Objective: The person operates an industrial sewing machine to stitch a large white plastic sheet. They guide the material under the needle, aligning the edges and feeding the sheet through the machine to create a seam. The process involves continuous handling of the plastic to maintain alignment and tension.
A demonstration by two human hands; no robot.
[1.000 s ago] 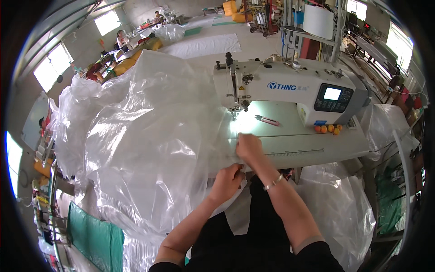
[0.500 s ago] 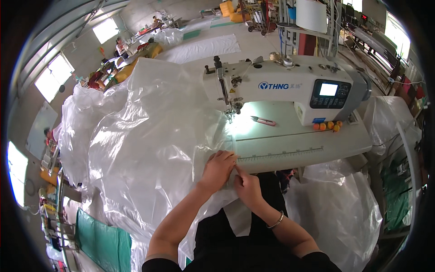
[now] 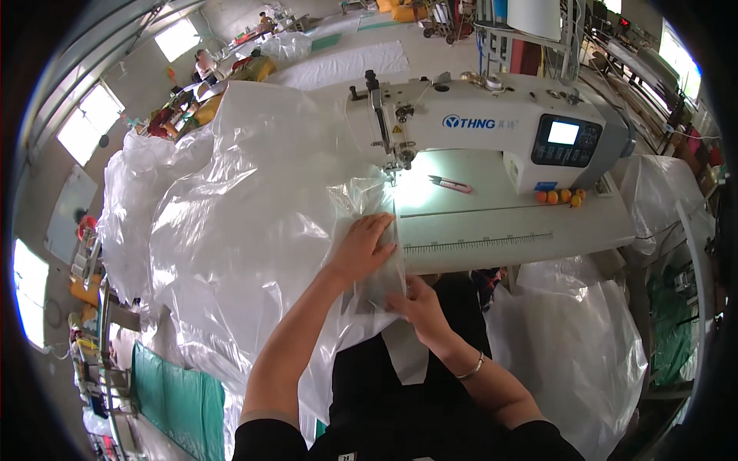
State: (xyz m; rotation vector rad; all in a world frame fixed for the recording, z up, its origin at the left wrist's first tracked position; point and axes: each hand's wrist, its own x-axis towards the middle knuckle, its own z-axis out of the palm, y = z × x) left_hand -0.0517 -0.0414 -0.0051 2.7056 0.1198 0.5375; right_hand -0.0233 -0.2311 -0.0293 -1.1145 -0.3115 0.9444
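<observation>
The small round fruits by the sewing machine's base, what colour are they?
Orange; the small round fruits show clearly in the head view.

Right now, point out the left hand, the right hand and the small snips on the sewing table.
left hand (image 3: 363,247), head view, back of the hand
right hand (image 3: 421,306), head view, back of the hand
small snips (image 3: 450,183), head view, middle of the handle
</observation>
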